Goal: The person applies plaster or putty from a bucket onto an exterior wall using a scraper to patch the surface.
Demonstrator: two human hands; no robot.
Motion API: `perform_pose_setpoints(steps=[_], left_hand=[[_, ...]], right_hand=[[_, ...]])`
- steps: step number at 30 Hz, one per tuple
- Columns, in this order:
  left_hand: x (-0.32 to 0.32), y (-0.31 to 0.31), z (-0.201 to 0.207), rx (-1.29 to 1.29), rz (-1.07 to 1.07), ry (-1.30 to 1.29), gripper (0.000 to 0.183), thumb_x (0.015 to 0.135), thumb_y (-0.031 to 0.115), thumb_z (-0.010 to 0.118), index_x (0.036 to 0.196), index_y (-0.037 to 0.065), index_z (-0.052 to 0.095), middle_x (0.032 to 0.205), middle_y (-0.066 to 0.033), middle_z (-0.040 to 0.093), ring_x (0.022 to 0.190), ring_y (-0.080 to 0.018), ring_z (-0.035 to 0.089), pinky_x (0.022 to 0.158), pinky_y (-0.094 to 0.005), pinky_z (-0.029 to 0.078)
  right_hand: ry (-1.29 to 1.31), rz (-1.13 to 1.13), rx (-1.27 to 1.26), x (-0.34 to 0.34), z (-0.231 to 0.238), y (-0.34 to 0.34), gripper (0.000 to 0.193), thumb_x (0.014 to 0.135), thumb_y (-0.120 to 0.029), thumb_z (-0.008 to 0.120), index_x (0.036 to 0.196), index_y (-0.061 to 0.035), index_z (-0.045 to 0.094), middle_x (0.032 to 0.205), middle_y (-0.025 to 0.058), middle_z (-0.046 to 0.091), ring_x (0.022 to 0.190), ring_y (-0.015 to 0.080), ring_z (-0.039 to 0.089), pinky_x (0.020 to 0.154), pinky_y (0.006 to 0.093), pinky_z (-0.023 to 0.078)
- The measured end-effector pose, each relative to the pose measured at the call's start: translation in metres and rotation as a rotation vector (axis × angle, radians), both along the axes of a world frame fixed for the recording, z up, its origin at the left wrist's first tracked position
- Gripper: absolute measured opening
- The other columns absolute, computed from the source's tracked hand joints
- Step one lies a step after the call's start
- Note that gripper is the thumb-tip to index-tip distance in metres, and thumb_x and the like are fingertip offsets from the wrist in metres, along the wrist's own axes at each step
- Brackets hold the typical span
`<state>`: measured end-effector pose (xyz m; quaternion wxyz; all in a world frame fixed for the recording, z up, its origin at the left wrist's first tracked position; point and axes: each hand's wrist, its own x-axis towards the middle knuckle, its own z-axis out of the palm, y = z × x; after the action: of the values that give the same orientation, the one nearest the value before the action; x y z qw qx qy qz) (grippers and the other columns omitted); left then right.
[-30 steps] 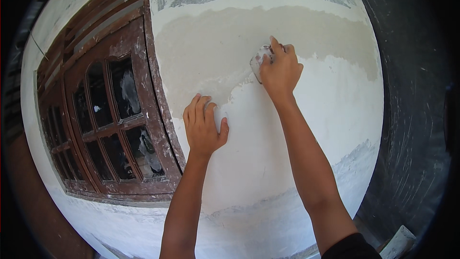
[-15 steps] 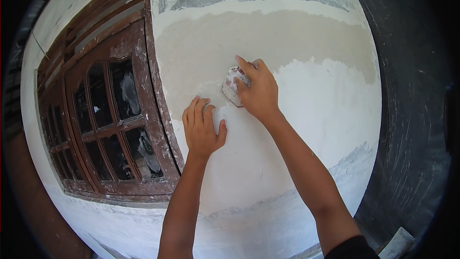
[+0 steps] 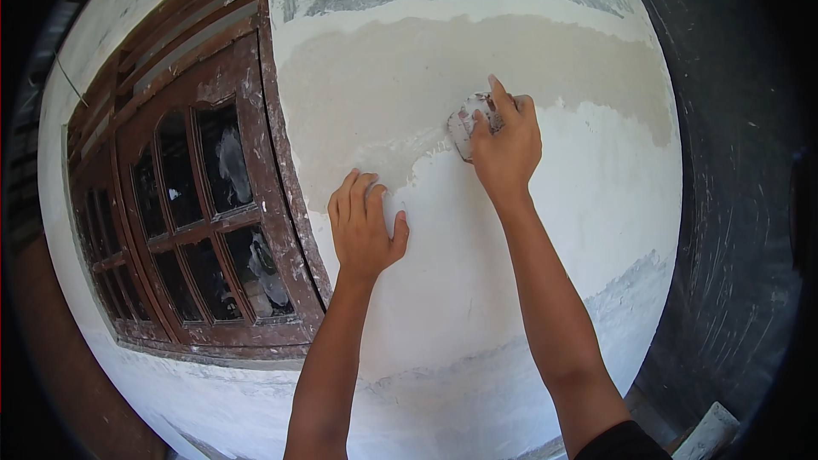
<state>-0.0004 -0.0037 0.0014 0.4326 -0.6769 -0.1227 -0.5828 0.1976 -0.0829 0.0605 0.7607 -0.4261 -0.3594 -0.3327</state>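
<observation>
The wall (image 3: 452,255) is matt plaster, the window frame (image 3: 198,228) scuffed wood.

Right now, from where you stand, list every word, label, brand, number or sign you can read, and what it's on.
None can be read.
Smeared flat tool in the right hand: dark reddish marks, too small to tell if any is print.
Plastered wall, brown wooden window, dark panel: no lettering visible.

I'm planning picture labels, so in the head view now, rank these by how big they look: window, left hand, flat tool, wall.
Largest to smallest:
1. Wall
2. Window
3. Left hand
4. Flat tool, by its visible part; the right hand hides some.
</observation>
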Motion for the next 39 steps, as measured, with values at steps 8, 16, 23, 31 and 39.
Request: perform_pose_setpoints(steps=[8,16,23,31,39], left_hand=[[0.001,0.0,0.0,0.002,-0.003,0.002,0.041,0.078,0.021,0.063,0.112,-0.001,0.053,0.124,-0.0184,0.053,0.126,-0.0413,0.046,0.1,-0.0512,0.033],[-0.001,0.0,0.0,0.006,0.005,-0.003,0.042,0.078,0.021,0.063,0.112,-0.001,0.053,0.125,-0.0181,0.053,0.126,-0.0413,0.046,0.1,-0.0511,0.033],[-0.001,0.001,-0.001,-0.009,0.008,0.008,0.043,0.077,0.02,0.064,0.113,-0.001,0.053,0.126,-0.0182,0.052,0.126,-0.041,0.046,0.1,-0.0513,0.033],[-0.002,0.003,-0.001,-0.006,0.01,-0.002,0.043,0.077,0.021,0.063,0.112,-0.001,0.052,0.125,-0.0184,0.053,0.125,-0.0415,0.046,0.1,-0.0511,0.033],[-0.001,0.002,-0.001,-0.001,0.011,-0.01,0.041,0.077,0.021,0.064,0.11,-0.001,0.053,0.125,-0.0185,0.053,0.126,-0.0417,0.046,0.1,-0.0512,0.033]], right_hand=[[0.018,-0.021,-0.042,0.004,0.022,0.004,0.048,0.08,-0.008,0.069,0.128,-0.013,0.065,0.104,0.0111,0.059,0.095,0.0286,0.063,0.08,0.0403,0.049],[0.016,-0.006,-0.019,0.014,0.03,0.014,0.047,0.081,-0.009,0.067,0.128,-0.013,0.065,0.103,0.0126,0.06,0.094,0.0284,0.063,0.075,0.042,0.047],[-0.283,0.121,-0.163,-0.007,0.018,0.018,0.045,0.082,-0.009,0.069,0.127,-0.0132,0.065,0.103,0.0106,0.061,0.091,0.0279,0.065,0.079,0.0388,0.051],[-0.312,0.219,-0.19,-0.007,0.015,0.006,0.044,0.082,-0.011,0.069,0.126,-0.0096,0.066,0.101,0.0087,0.06,0.096,0.027,0.063,0.081,0.0383,0.051],[-0.272,0.18,-0.03,-0.008,0.016,0.007,0.048,0.082,-0.009,0.069,0.129,-0.0107,0.063,0.102,0.0116,0.059,0.093,0.0308,0.063,0.079,0.0408,0.05]])
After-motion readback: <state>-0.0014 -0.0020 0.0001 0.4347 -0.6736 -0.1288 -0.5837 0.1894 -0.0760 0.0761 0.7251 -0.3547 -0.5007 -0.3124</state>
